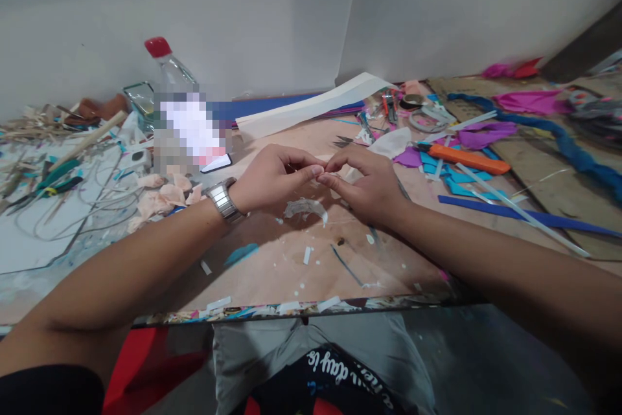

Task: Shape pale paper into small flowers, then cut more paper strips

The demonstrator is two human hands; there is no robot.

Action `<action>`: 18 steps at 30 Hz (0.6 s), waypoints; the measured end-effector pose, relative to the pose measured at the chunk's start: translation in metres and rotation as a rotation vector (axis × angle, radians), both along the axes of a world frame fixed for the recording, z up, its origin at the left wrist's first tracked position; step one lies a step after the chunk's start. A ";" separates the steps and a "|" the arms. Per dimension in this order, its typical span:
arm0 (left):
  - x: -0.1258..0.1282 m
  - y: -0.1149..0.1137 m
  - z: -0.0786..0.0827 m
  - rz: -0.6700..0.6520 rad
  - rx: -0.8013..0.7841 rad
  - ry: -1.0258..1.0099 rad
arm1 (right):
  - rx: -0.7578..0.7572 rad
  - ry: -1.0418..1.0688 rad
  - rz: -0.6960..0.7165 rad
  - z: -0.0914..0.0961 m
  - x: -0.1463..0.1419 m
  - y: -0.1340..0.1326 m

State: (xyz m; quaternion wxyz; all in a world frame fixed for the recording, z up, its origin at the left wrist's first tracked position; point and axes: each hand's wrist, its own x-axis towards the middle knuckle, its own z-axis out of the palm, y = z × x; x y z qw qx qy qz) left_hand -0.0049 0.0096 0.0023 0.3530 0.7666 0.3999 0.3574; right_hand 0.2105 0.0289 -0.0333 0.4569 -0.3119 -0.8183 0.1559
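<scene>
1. Through the head camera, I see the left hand [272,179] reaching in with a metal watch [224,200] on its wrist. Its thumb and forefinger are drawn into a narrow pinch.
2. The right hand [372,185] meets it, thumb and forefinger also brought close, so the fingertips of both touch or nearly touch above the table [282,279]. I cannot tell whether anything small is pinched between them.
3. Just below the joined fingertips in my view, a translucent whitish scrap [306,208] lies on the table; a small white chip [307,255] lies nearer the front edge.
4. Beyond the hands, I have a cream paper strip [311,109] lying over blue sheets, and a clear bottle with a red cap [158,47] behind a phone [218,163] whose screen is mostly pixelated.
5. On my right lie an orange cutter [469,160] and, nearer me, a blue strip [529,215] reaching onto cardboard [539,175].
6. On my left are green-handled pliers [59,175], beside loops of thin wire.
</scene>
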 end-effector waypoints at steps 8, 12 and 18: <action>0.000 -0.001 0.000 0.015 0.049 0.117 | 0.018 -0.017 0.023 0.000 0.000 0.000; 0.000 0.000 0.000 -0.014 -0.002 0.062 | 0.010 -0.036 0.014 0.001 0.000 -0.001; 0.000 0.001 -0.002 -0.004 0.008 0.085 | 0.001 -0.037 0.020 0.000 0.001 -0.001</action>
